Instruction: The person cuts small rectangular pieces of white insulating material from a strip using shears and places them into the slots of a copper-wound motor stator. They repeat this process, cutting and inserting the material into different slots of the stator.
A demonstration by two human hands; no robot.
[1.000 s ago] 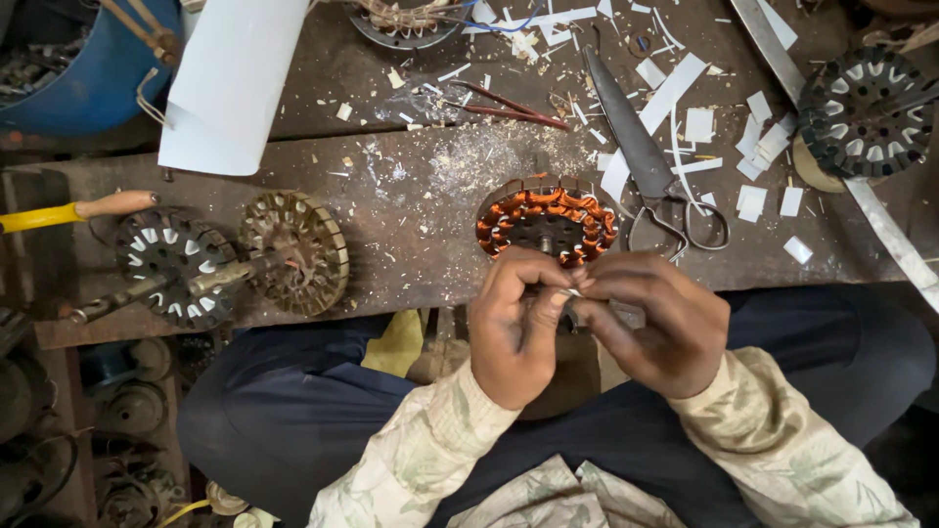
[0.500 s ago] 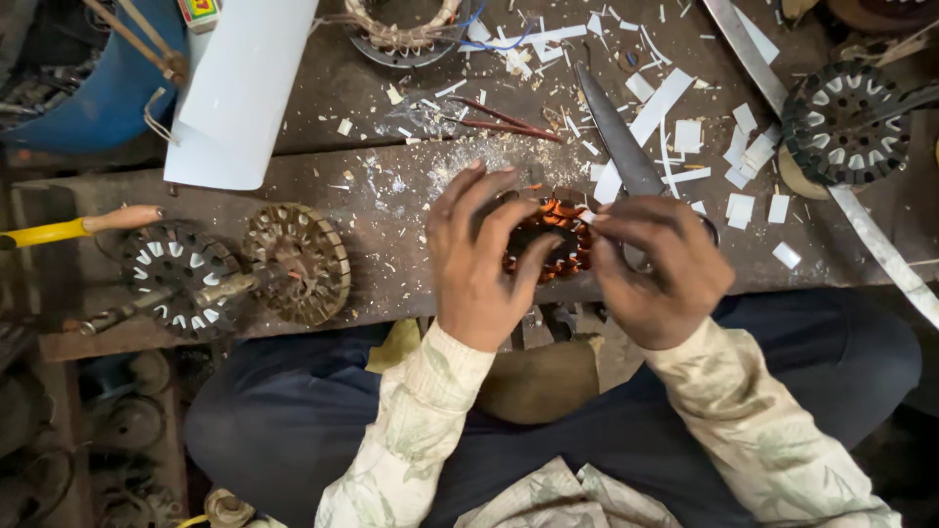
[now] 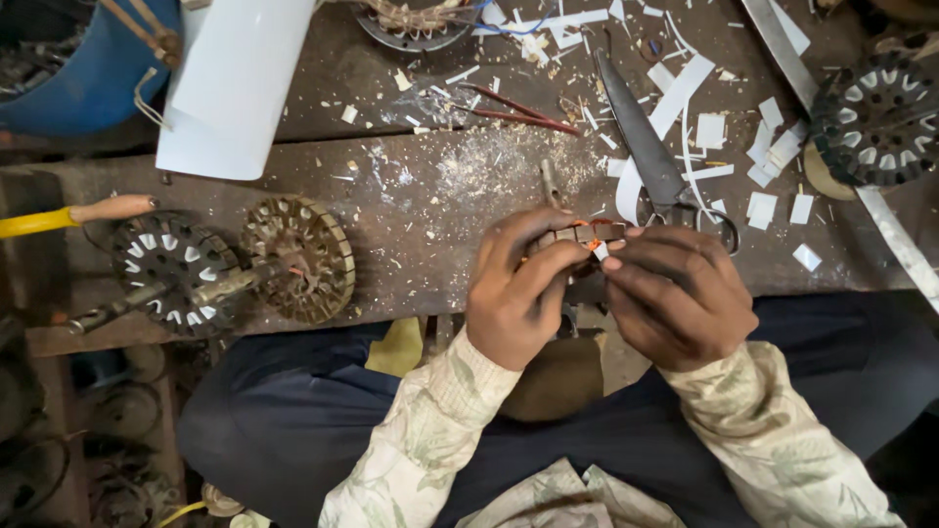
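**A:** Start at the far left. What lies out that way?

**B:** Well off to the left of the left hand (image 3: pixel 523 293), a yellow-handled tool (image 3: pixel 73 215) lies on the wooden bench (image 3: pixel 411 225). Nearer in sit two round metal cores: a dark core (image 3: pixel 171 269) with pale slots and a rusty core (image 3: pixel 298 256) touching it. Up and left of the hand stand a blue tub (image 3: pixel 83 59) and a white sheet (image 3: pixel 235 83).

**A:** And the hands themselves?

**B:** Both are closed on the wound stator (image 3: pixel 577 238), a ring with copper-coloured winding, held at the bench edge just above the lap. The left hand wraps its left side, fingers curled over the top. The right hand (image 3: pixel 675 298) grips the right side, and its fingertips pinch a small white slip (image 3: pixel 600 250) at the ring's rim.

**A:** Which way does the piece lie from each hand?

**B:** Between them, at the fingertips of both and a little forward of the palms. The ring sits tilted, its visible edge running left to right. The right hand is the nearer to the slip.

**A:** Further right?

**B:** Scissors (image 3: pixel 650 156) lie just forward of the right hand, blades pointing away. White paper strips (image 3: pixel 773 161) scatter beyond, and another dark slotted core (image 3: pixel 875 117) sits far right.
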